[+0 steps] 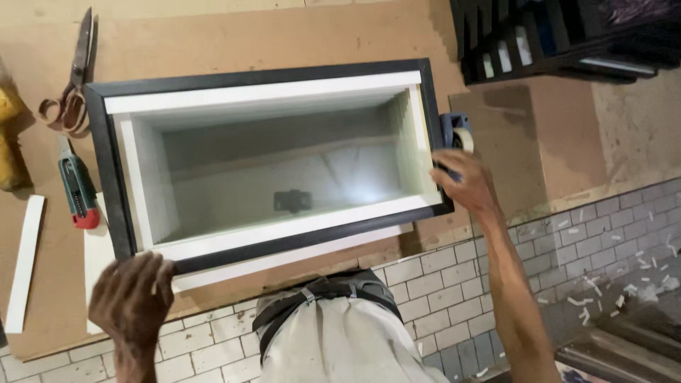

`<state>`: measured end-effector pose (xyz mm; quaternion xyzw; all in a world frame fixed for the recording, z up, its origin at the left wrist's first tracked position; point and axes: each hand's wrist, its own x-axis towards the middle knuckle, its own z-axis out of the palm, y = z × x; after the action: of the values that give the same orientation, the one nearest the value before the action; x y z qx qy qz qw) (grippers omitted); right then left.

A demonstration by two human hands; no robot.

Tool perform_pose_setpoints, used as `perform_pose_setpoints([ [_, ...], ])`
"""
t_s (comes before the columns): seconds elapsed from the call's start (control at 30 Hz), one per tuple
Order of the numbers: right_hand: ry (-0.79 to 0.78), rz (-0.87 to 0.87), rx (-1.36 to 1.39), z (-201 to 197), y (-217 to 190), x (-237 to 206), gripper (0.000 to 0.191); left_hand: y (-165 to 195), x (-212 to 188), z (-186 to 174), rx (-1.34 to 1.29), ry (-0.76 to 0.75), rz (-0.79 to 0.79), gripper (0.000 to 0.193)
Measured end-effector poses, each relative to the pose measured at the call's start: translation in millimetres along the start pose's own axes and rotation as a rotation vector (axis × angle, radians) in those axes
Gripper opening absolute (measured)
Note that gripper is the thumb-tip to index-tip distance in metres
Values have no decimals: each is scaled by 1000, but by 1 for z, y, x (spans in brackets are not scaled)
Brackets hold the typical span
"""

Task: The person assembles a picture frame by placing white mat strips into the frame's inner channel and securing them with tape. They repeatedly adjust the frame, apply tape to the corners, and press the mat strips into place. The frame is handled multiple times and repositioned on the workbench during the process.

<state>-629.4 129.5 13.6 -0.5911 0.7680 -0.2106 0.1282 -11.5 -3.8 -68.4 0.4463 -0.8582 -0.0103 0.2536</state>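
Observation:
A black picture frame (113, 177) with a white inner border and glass lies flat on a brown board (284, 35). The glass mirrors the ceiling and a light. My left hand (133, 301) grips the frame's near left corner. My right hand (464, 186) holds a tape dispenser (457, 136) against the frame's right side, fingers curled around it.
Scissors (74, 78) and a green and red utility knife (78, 190) lie left of the frame. A white strip (24, 262) lies at the far left. Dark stacked frames (560, 35) stand at the top right. Tiled floor with white scraps (624, 284) shows below.

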Motion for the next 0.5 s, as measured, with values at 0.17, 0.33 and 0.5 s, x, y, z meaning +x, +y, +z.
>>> perform_pose_setpoints([
  [0.17,47,-311,-127,35,-32,112,45,-11,107,29,-195,60,63,23],
  [0.33,94,-470,-284,72,-65,154,51,7,214,80,-72,-74,210,44],
  [0.5,62,-416,-204,68,-56,148,47,8,227,85,-78,-108,227,44],
])
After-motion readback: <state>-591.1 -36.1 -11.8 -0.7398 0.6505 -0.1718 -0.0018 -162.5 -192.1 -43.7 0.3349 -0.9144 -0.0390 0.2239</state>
